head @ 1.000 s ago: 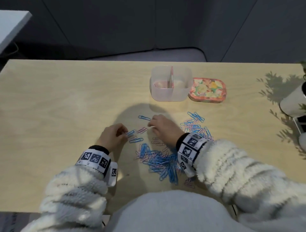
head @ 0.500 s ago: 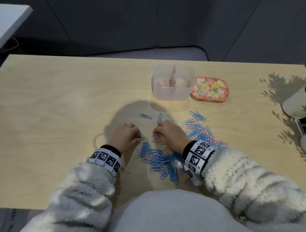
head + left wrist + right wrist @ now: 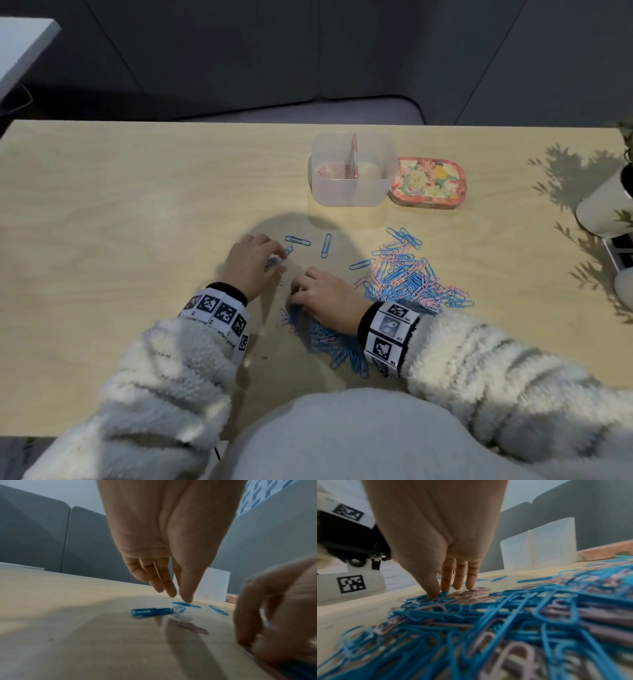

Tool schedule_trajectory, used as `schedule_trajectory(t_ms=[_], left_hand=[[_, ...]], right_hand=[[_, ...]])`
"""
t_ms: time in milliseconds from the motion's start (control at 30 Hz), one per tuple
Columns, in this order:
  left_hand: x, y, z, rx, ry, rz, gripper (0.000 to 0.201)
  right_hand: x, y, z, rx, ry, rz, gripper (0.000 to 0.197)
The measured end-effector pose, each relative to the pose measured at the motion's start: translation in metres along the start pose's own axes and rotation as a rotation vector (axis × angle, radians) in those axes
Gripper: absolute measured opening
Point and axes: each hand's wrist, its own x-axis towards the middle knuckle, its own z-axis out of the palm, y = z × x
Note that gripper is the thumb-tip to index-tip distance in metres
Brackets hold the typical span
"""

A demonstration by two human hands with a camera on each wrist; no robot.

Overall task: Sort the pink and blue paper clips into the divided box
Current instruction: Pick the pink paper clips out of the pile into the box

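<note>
I judge sorting barely begun: some pink clips (image 3: pixel 330 170) sit in the divided box (image 3: pixel 352 197), while my left hand (image 3: pixel 251 262) and right hand (image 3: pixel 327 301), fingers relaxed and grasping nothing, rake the mixed pile (image 3: pixel 406 281) on the bench (image 3: pixel 137 222).

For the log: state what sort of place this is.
Probably an office or lounge desk: a light wooden table, grey upholstered seating behind it, and a potted plant at the right edge.

The box (image 3: pixel 352 192) stands on the far side of the table (image 3: pixel 137 205), with its lid (image 3: pixel 428 183) just to its right, touching it. Nearer the person lies the pile of clips (image 3: pixel 404 281). A few loose clips (image 3: pixel 298 240) lie between pile and box. The left hand (image 3: pixel 251 263) is left of the right hand (image 3: pixel 325 301), which rests on the pile. A pot (image 3: pixel 606 205) stands at the table's right edge.
</note>
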Motion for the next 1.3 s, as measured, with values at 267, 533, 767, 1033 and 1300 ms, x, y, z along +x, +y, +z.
schedule_trajectory(t_ms=[267,533,767,1033,1300], left_hand=[[-0.044,-0.006,0.017,-0.192,-0.126,0.018,0.021],[-0.054,-0.002,0.022,-0.284,-0.183,-0.006,0.07],[-0.047,0.011,0.028,-0.268,-0.113,-0.038,0.035],[-0.048,0.011,0.029,-0.253,-0.161,-0.03,0.044],[-0.04,0.028,0.033,-0.218,-0.098,-0.014,0.027]], right_hand=[[-0.001,0.019,-0.024,0.204,-0.015,0.218,0.011],[-0.011,0.049,-0.044,0.324,0.192,0.6,0.013],[-0.012,0.013,-0.022,0.132,-0.015,0.309,0.024],[-0.015,-0.003,-0.006,0.087,-0.08,0.329,0.015],[-0.014,0.0,-0.013,0.252,0.015,0.483,0.015]])
